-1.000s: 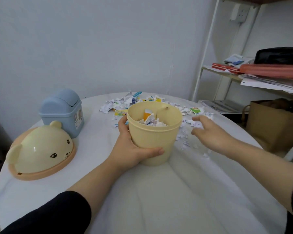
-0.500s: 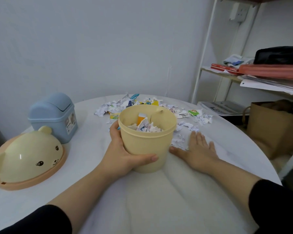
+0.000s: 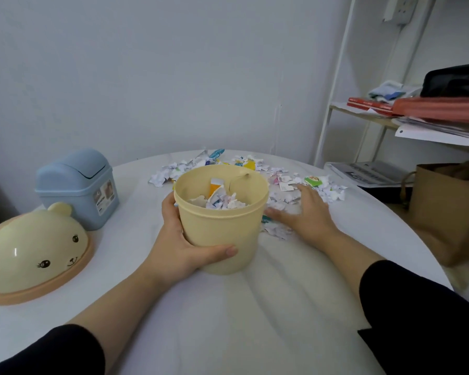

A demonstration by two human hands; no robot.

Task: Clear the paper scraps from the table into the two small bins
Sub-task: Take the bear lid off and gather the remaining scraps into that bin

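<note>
While my left hand (image 3: 179, 247) grips the yellow bin (image 3: 222, 234), fingers and thumb curled round its wall, my right hand (image 3: 306, 220) lies flat just beside it, fingers released and straight on the paper scraps (image 3: 332, 192). I judge this the gathering step: next I should rake a bunch together and lift it over the rim. Most scraps lie beyond my fingers on the counter (image 3: 228, 320); some are in the bin. The blue bin (image 3: 76, 185) stands well off to the left.
</note>
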